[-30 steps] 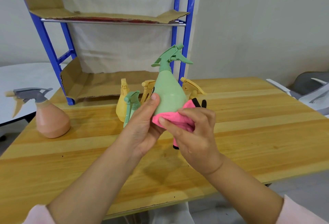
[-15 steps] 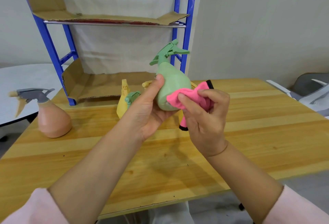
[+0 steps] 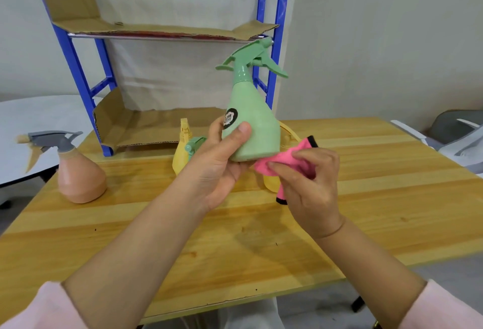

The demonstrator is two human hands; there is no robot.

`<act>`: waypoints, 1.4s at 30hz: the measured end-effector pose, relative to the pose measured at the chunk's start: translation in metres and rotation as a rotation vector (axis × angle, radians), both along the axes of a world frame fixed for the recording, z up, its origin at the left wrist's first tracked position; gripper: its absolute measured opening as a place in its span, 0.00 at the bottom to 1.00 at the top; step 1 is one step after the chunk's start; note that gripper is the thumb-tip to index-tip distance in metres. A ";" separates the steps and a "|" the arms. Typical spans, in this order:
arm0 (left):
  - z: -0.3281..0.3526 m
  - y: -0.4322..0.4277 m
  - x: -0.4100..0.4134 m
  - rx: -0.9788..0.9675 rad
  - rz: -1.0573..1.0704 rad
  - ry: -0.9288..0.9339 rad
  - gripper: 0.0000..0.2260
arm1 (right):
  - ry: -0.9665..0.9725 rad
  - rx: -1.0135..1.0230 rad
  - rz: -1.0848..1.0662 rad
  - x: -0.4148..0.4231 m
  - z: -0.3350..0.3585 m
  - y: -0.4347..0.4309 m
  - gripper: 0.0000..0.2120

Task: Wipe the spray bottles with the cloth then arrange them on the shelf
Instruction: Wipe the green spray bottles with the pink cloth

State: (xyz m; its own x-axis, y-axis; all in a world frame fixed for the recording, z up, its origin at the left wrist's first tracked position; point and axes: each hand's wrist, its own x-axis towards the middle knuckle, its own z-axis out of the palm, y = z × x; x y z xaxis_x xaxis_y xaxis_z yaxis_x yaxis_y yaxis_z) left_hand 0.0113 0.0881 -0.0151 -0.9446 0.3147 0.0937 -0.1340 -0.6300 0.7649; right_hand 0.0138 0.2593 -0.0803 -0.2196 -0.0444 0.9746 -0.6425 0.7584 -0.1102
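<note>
Left fingers (image 3: 241, 132) around green spray bottle (image 3: 254, 119), right fingers (image 3: 285, 173) tight on pink cloth (image 3: 286, 156) at base

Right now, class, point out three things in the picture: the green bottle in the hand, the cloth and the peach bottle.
green bottle (image 3: 261, 119), head view, on the middle of its body
cloth (image 3: 281, 159), head view, on the bunched part below the bottle's base
peach bottle (image 3: 81, 179), head view, on its wide lower body

Round black label (image 3: 230, 118) on green spray bottle (image 3: 254, 130); text unreadable.
</note>
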 end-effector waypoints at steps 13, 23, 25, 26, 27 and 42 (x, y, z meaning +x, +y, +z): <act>-0.024 -0.010 -0.001 -0.230 -0.207 0.203 0.39 | -0.053 -0.016 0.176 0.018 0.017 -0.003 0.10; -0.043 -0.001 0.000 -0.463 0.033 0.334 0.39 | -0.382 -0.167 0.216 0.005 0.044 -0.018 0.19; -0.044 -0.002 -0.001 -0.478 0.081 0.329 0.40 | -0.412 -0.185 0.225 0.006 0.043 -0.020 0.20; -0.044 -0.002 -0.001 -0.488 0.106 0.329 0.40 | -0.413 -0.167 0.223 0.007 0.041 -0.021 0.20; -0.044 -0.004 -0.001 -0.495 0.129 0.329 0.40 | -0.410 -0.134 0.219 0.009 0.038 -0.021 0.19; -0.057 -0.007 0.005 -0.458 -0.005 0.313 0.39 | -0.312 0.048 0.059 0.005 0.053 -0.014 0.15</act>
State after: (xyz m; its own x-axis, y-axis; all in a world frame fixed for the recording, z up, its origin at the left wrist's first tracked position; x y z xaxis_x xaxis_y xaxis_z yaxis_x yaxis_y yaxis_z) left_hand 0.0167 0.0806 -0.0724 -0.8918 0.3939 0.2225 0.1418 -0.2236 0.9643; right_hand 0.0191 0.2448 -0.0270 -0.5032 -0.1102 0.8571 -0.6266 0.7295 -0.2741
